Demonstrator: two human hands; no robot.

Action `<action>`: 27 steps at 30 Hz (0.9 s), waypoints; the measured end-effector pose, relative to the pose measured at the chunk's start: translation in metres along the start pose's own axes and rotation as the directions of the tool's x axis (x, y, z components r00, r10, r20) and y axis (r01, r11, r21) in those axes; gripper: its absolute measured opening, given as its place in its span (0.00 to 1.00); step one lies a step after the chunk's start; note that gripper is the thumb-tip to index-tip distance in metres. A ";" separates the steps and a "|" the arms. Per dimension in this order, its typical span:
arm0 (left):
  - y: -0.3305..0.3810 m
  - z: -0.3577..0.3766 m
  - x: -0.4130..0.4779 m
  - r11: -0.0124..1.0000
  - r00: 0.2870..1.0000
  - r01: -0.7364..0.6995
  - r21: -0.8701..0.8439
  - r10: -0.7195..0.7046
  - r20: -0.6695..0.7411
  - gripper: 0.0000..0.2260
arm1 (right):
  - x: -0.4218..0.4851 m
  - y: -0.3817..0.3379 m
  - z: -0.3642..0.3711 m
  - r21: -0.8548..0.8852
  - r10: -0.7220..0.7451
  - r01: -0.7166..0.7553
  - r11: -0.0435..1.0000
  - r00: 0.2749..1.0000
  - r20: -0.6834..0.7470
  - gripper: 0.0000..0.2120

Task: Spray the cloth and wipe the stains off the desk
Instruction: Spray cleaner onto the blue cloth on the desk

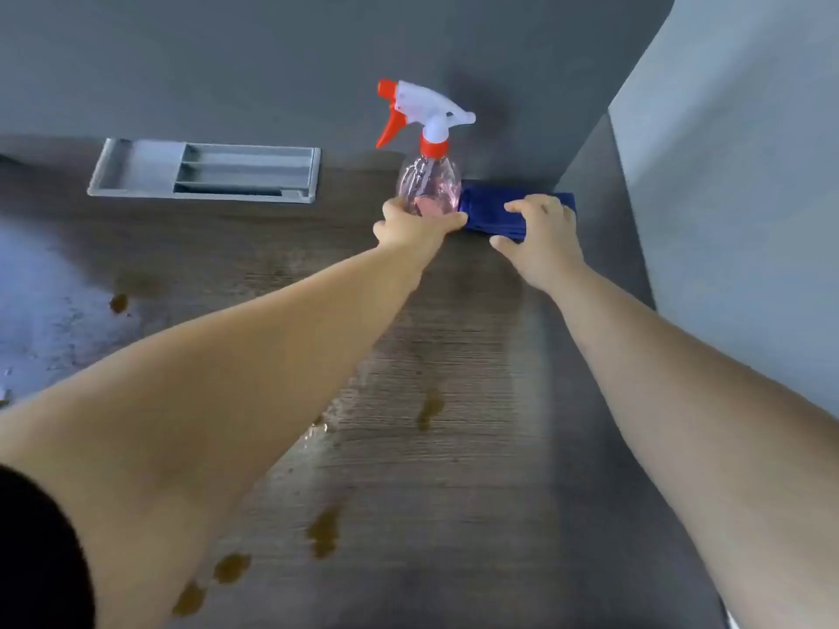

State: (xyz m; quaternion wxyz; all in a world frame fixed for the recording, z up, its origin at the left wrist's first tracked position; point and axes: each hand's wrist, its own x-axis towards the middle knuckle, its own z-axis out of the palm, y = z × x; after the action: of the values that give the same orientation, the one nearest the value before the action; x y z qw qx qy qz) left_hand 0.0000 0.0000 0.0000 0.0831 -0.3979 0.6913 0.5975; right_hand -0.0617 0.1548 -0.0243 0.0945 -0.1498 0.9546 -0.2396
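Spray bottle (424,174): clear, pink liquid, white-and-red trigger head. It is being held upright at the back of the desk (476,356), with its base being gripped by the left hand (415,224), fingers curled round it.

Cloth (483,208): dark blue, folded. It is being kept on the desk just beside the bottle, in the back corner by the partition (227,61). It is being grasped by the right hand (540,233), fingers curled over its top, thumb at its near edge.

Stains (324,533): brown, several. They are being left scattered over the near and left parts of the desk, well apart from the cloth.

Tray (136,168): grey, compartmented. It is being kept at the back left.
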 end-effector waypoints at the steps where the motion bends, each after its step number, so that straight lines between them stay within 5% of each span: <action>1: 0.005 0.002 0.002 1.000 0.999 -0.021 0.003 0.021 -0.039 0.38 | 0.007 0.002 0.002 -0.045 -0.034 0.035 0.998 0.999 0.019 0.25; 6: 0.013 0.010 0.032 0.988 0.975 -0.143 0.058 0.151 -0.165 0.42 | 0.029 0.018 0.016 -0.196 -0.078 0.097 0.976 0.991 0.106 0.26; 12: 0.008 0.015 0.047 0.969 0.950 -0.243 0.044 0.247 -0.192 0.44 | 0.040 0.029 0.024 -0.292 -0.164 0.141 0.946 0.985 -0.053 0.17; 18: 0.015 0.010 0.034 0.938 0.921 -0.312 0.152 0.338 -0.195 0.34 | 0.048 0.021 0.018 -0.281 -0.167 0.137 0.950 0.982 -0.086 0.13; 27: -0.009 -0.064 -0.043 0.908 0.909 -0.405 0.112 0.413 -0.062 0.32 | -0.014 -0.044 -0.004 0.166 0.044 -0.028 0.986 0.995 -0.094 0.13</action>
State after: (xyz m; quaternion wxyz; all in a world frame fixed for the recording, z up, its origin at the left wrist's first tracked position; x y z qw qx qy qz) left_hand 0.0579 -0.0376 0.0357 -0.0540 -0.2646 0.7902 0.5502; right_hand -0.0391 0.1245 0.0016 0.0642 -0.1124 0.9376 -0.3228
